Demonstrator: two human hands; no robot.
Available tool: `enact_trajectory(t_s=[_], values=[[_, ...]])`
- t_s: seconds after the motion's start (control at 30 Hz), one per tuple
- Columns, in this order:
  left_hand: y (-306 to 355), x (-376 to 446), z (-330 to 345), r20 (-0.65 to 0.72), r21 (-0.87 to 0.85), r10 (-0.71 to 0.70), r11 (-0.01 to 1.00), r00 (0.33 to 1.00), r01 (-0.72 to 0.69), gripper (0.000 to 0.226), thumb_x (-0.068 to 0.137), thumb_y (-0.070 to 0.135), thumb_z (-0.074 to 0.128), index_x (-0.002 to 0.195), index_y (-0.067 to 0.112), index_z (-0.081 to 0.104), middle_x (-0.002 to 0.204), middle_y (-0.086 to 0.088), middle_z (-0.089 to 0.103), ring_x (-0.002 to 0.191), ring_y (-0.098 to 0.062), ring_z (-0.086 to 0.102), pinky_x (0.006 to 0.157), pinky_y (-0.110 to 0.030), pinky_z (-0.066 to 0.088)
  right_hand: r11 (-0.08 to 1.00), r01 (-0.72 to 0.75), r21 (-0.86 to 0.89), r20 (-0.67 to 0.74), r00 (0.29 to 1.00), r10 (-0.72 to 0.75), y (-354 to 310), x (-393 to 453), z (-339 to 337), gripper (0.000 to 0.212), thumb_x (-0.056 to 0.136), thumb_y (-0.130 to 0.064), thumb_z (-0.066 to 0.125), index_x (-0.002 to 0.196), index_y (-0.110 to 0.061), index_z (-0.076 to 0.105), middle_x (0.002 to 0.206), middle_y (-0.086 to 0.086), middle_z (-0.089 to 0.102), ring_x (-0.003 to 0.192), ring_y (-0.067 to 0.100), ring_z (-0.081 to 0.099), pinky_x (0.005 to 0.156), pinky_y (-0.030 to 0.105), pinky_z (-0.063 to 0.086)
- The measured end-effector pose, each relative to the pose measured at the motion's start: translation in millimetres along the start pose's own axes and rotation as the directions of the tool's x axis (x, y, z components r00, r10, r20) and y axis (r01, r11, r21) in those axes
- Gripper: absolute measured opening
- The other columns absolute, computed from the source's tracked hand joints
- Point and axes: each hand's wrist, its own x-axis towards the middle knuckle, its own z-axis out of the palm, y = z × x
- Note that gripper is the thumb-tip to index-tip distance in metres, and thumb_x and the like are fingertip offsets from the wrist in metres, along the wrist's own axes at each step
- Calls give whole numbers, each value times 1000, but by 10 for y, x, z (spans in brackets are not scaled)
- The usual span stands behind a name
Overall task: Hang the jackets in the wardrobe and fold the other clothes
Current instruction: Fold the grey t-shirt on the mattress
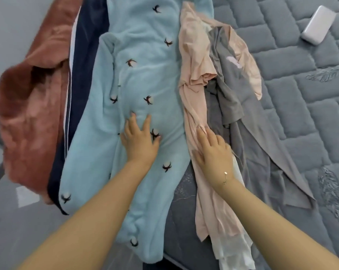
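The light blue fleece garment point(143, 75) with dark embroidered motifs is looking soft, fuzzy and matt. The rust-brown plush garment point(30, 117) is showing a deep, furry nap. The peach thin cloth garment point(194, 55) and grey jersey garment point(248, 133) are looking smooth. The grey quilted mattress point(301, 94) is showing stitched, faintly sheened fabric. The white rectangular plastic case point(318, 25) is looking smooth.
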Motion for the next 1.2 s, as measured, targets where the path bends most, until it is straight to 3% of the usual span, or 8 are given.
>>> enact_trajectory(t_s=[0.23, 0.4, 0.6, 0.73, 0.87, 1.0, 1.13, 1.2], values=[[123, -62, -135, -138, -255, -28, 967, 990, -8, 43, 96, 31, 57, 136, 14, 52, 157, -13, 25, 142, -31, 26, 114, -40, 24, 923, 51, 380, -251, 967, 50, -161, -232, 9, 35, 80, 14, 59, 111, 1, 69, 97, 15, 68, 80, 36, 65, 65, 39, 53], [564, -72, -250, 186, -783, 33, 608, 982, 128, 59, 90, 38, 66, 138, 13, 42, 135, 0, 50, 122, -15, 51, 97, -25, 41, 916, 60, 396, -60, 997, -39, -262, -544, 41, 30, 81, 9, 60, 105, -5, 71, 99, 8, 69, 84, 33, 66, 66, 34, 52], [686, 14, -83, 152, -818, -135, 539, 979, 201, 57, 86, 13, 72, 134, 6, 43, 128, -11, 60, 117, -27, 58, 96, -31, 47, 910, -38, 413, 110, 994, -8, -35, -410, -246, 18, 93, -25, 59, 102, -19, 73, 104, -6, 68, 93, 16, 65, 77, 31, 47], [432, 17, -239, -46, -786, -92, 618, 995, 21, 33, 82, 6, 70, 114, 11, 61, 91, 3, 66, 85, -13, 62, 70, -14, 47, 933, -84, 350, -370, 903, 219, 149, 71, -585, 23, 90, -33, 63, 106, -16, 65, 106, 0, 61, 97, 21, 58, 70, 31, 43], [47, -78, -468, -189, -722, -88, 687, 978, -78, 31, 83, 7, 68, 113, 15, 66, 83, 19, 63, 73, 9, 56, 65, -2, 40, 960, -244, 135, -230, 935, 270, 200, 614, -623, 80, 87, -37, 68, 151, -18, 25, 145, 16, 33, 131, 33, 34, 105, 42, 35], [-189, -157, -630, -251, -694, -198, 719, 948, -33, 32, 87, 11, 68, 118, 13, 64, 94, 8, 66, 88, -2, 59, 71, -1, 39, 965, -243, 102, -156, 954, 257, 225, 754, -473, 42, 93, -30, 61, 126, -6, 51, 126, 19, 51, 114, 36, 49, 89, 46, 43], [-137, -264, -725, -91, -715, -307, 682, 947, 153, 52, 88, 13, 68, 137, 12, 49, 126, -7, 59, 117, -23, 56, 101, -31, 44, 921, -137, 365, -188, 958, 217, 255, 503, -422, 21, 93, -25, 60, 98, -5, 64, 96, 10, 57, 91, 32, 54, 67, 33, 31], [17, -391, -825, -272, -589, -190, 808, 943, -7, 67, 84, 12, 72, 143, 8, 39, 138, -13, 45, 130, -26, 42, 112, -28, 30, 847, -101, 522, -217, 945, 247, 270, 230, -464, 15, 90, -22, 64, 94, -8, 66, 88, 3, 56, 83, 24, 54, 63, 27, 26]])
